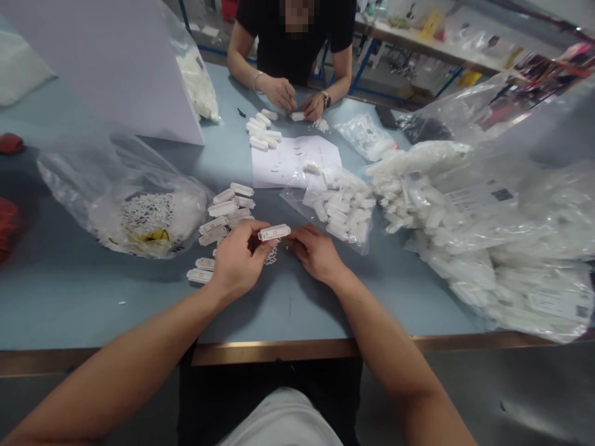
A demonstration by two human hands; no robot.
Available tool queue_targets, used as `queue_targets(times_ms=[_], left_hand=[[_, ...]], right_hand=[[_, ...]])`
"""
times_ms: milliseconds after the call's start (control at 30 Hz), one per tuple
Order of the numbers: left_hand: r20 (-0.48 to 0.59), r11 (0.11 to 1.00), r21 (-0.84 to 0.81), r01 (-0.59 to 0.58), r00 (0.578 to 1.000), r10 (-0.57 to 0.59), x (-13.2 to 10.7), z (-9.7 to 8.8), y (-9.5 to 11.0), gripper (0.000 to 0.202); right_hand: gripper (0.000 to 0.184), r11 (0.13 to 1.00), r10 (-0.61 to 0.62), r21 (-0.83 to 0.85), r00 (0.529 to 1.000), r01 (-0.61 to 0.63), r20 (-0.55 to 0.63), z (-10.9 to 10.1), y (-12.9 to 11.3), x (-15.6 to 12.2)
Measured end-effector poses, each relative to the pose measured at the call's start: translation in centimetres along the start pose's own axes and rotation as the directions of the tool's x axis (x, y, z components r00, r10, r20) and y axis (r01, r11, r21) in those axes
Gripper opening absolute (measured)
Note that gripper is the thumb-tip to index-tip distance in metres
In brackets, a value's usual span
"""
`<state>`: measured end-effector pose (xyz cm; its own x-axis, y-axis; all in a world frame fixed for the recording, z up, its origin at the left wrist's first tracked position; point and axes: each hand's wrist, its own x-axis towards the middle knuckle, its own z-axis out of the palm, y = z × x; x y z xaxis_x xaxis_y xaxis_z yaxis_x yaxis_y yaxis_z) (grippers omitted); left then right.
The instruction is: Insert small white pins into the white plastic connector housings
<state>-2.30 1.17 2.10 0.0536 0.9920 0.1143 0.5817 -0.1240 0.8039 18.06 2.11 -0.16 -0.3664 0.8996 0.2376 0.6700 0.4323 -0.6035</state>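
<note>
My left hand (239, 257) is closed around one end of a long white plastic housing (275, 233), which it holds tilted above the table. Close to the housing's right end, my right hand (316, 251) has its thumb and fingertips pressed together; whatever they pinch is too small to make out. Under the housing lies a small pile of tiny white parts (271, 255). Similar white housings (222, 209) are stacked loosely behind and to the left of my left hand.
An open clear bag of small white parts (149, 210) stands at left. A clear bag of white housings (348, 207) lies ahead on a paper sheet (274, 162). Large filled bags (502, 235) cover the right side. Across the table (139, 316), a person (297, 56) handles similar white pieces.
</note>
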Motion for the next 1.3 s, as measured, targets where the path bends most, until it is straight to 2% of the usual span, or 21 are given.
queue_targets(times_ms=[100, 167, 200, 267, 400, 633, 767, 933, 1100, 1300], left_hand=[[0.005, 1.000, 0.021, -0.015, 1.000, 0.015, -0.1, 0.1, 0.1, 0.033], [0.013, 0.999, 0.039, -0.029, 1.000, 0.029, -0.2, 0.2, 0.1, 0.031], [0.021, 0.998, 0.046, -0.041, 0.999, 0.040, -0.3, 0.3, 0.1, 0.031], [0.046, 0.996, 0.059, -0.067, 0.997, 0.064, -0.4, 0.5, 0.1, 0.029], [0.109, 0.992, 0.078, -0.097, 0.990, 0.088, -0.7, 0.7, 0.3, 0.030], [0.157, 0.991, 0.095, -0.099, 0.984, 0.083, -0.9, 0.9, 0.4, 0.031], [0.164, 0.991, 0.099, -0.094, 0.984, 0.077, -0.9, 0.9, 0.5, 0.030], [0.175, 0.990, 0.107, -0.093, 0.982, 0.073, -0.9, 0.9, 0.7, 0.028], [0.180, 0.991, 0.111, -0.074, 0.982, 0.053, -0.9, 0.9, 0.6, 0.027], [0.193, 0.993, 0.108, -0.041, 0.981, 0.020, -0.8, 0.8, 0.8, 0.024]], right_hand=[[0.019, 0.995, 0.094, 0.052, 0.987, -0.088, -0.127, -1.0, -0.3, -0.2], [0.014, 0.986, 0.153, 0.100, 0.959, -0.132, -0.241, -1.6, -0.7, -0.5], [0.013, 0.986, 0.152, 0.106, 0.947, -0.126, -0.282, -1.8, -1.0, -0.6], [0.015, 0.998, 0.054, 0.055, 0.942, -0.038, -0.331, -1.9, -1.6, -1.0], [0.021, 0.984, -0.176, -0.095, 0.929, 0.153, -0.325, -1.2, -2.5, -1.5], [0.026, 0.945, -0.318, -0.177, 0.896, 0.274, -0.308, -0.3, -2.3, -1.7], [0.027, 0.907, -0.402, -0.263, 0.862, 0.329, -0.307, -0.4, -2.3, -1.7], [0.031, 0.885, -0.428, -0.311, 0.869, 0.347, -0.249, -0.5, -2.3, -1.9], [0.035, 0.853, -0.481, -0.346, 0.846, 0.391, -0.230, -0.5, -2.2, -1.9], [0.032, 0.864, -0.460, -0.340, 0.858, 0.372, -0.230, -0.3, -2.7, -1.7]])
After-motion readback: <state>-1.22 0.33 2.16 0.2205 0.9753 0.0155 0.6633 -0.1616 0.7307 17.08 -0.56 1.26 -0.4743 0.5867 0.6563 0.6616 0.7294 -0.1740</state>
